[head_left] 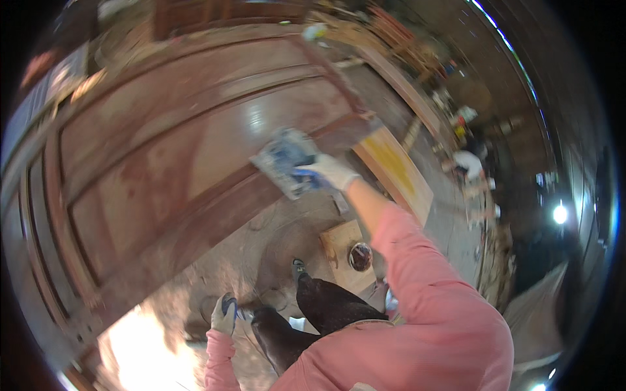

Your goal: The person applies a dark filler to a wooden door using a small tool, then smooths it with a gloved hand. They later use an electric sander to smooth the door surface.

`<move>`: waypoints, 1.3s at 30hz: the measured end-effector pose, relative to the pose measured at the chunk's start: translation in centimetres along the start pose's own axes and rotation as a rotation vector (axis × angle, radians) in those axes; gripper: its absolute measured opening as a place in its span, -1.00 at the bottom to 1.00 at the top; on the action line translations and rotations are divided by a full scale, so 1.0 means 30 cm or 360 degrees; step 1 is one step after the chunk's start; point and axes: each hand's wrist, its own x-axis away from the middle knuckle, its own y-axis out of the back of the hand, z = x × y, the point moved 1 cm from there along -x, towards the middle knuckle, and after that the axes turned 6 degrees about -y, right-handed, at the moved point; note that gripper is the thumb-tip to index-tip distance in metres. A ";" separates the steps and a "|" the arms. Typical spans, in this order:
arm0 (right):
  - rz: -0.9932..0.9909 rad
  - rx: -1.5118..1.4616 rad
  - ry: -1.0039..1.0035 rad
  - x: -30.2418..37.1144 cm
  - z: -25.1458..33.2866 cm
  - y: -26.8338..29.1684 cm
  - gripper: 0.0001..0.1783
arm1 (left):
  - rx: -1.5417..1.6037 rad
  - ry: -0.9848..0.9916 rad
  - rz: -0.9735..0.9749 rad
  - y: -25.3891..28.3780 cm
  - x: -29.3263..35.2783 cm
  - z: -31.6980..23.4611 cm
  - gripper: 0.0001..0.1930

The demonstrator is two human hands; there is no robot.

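Blue-grey cloth (279,160), blurred, at the near edge of the brown wooden panel (156,156), gripped by the gloved right hand (332,172). Probably light, limp; best held bunched mid-sheet. Left hand (224,317), gloved, low; can't tell if it's holding anything.

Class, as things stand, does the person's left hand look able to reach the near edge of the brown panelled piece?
Probably yes: only floor shows between the left hand and the near edge of the brown panelled piece, so the way looks free, though the hand may have to stretch forward.
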 end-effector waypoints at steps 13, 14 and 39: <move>0.0280 -0.0633 0.0564 -0.007 0.021 0.029 0.29 | -0.0838 -0.1129 -0.0231 -0.338 -0.677 -0.891 -0.30; 0.0238 -0.0542 0.0484 -0.014 -0.010 0.029 0.23 | -0.1045 -0.1202 -0.0298 -0.399 -0.775 -0.930 -0.30; 0.0206 0.1206 0.0605 -0.173 -0.229 0.606 -0.05 | -0.2105 -0.1707 0.0189 -1.140 -0.967 -1.094 -0.16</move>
